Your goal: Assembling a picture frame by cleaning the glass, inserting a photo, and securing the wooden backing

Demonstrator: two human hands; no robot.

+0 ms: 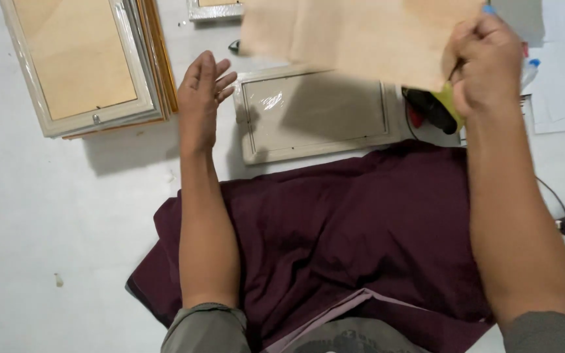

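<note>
Head view: right hand (485, 65) gripping thin wooden board (361, 36), left hand (201, 98) spread.

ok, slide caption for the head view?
Right hand lifts a thin board above a wrapped frame; left hand hovers open.

A thin tan board (361, 36), blurred, is held up at its right edge above a pale frame (315, 114) lying flat, wrapped in clear film.
</note>
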